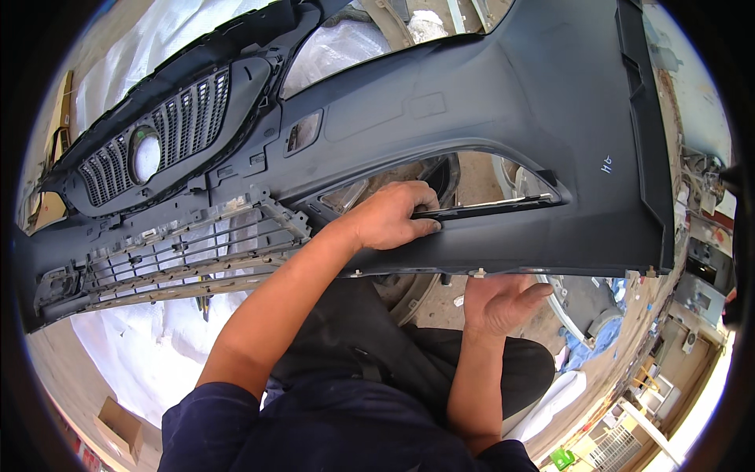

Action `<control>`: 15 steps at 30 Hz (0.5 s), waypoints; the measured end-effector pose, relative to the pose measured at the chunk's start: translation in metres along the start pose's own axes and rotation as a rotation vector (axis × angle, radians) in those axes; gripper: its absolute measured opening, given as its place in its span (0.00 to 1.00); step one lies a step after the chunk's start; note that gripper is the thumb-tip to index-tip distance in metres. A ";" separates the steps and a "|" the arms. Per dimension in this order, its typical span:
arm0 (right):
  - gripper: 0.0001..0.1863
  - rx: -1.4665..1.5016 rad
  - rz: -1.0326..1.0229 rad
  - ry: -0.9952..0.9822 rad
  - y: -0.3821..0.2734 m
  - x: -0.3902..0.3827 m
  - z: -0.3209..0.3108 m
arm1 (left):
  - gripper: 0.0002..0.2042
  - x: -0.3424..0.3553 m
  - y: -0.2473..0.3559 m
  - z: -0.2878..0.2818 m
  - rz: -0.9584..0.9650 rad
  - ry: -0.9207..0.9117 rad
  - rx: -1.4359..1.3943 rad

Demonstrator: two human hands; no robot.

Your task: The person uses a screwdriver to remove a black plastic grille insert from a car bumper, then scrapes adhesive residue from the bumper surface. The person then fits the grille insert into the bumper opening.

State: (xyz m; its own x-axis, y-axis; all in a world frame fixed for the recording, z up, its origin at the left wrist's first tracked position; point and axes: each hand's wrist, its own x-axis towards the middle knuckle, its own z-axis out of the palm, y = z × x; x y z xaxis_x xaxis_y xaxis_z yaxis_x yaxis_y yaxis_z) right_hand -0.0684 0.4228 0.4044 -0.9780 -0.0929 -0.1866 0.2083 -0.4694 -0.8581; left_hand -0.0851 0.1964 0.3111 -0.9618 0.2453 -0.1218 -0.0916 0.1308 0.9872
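A large dark grey car bumper cover (464, 94) spans the view in front of me, its inner side up. My left hand (397, 216) is closed at the lower edge of an opening on its right part. There the thumb and fingers pinch a narrow black strip (495, 208) running along that edge. Below the bumper's near edge is my right hand (499, 305), palm up, with the thumb stretched out. Its other fingers pass behind the bumper, out of sight; I see nothing in its palm. Small light clips (478, 273) sit along the near edge.
A mesh grille (189, 114) and a slatted lower grille (177, 250) fill the bumper's left part. Clear plastic wrap (126, 354) lies on the floor at left, near a cardboard box (118, 429). Blue cloth (594, 346) and other parts lie at right.
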 end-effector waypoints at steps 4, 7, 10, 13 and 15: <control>0.39 -0.238 0.026 0.050 0.002 0.003 0.000 | 0.16 0.005 0.012 -0.001 -0.036 -0.028 0.038; 0.35 -0.209 0.070 0.100 -0.004 0.011 0.016 | 0.17 0.014 0.022 -0.003 -0.016 -0.054 0.001; 0.34 -0.114 0.115 0.161 -0.007 0.015 0.015 | 0.16 0.033 0.034 0.002 0.008 -0.068 -0.139; 0.35 -0.164 0.077 0.151 -0.013 0.018 0.018 | 0.14 0.051 0.050 0.015 0.051 -0.040 -0.266; 0.36 -0.207 0.035 0.144 -0.015 0.021 0.021 | 0.13 0.061 0.058 0.021 0.102 -0.004 -0.264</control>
State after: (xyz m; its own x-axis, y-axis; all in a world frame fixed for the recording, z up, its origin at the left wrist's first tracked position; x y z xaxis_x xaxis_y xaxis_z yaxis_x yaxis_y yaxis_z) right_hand -0.0921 0.4096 0.4239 -0.9621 0.0276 -0.2714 0.2535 -0.2770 -0.9268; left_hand -0.1440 0.2392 0.3588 -0.9684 0.2484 -0.0200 -0.0588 -0.1498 0.9870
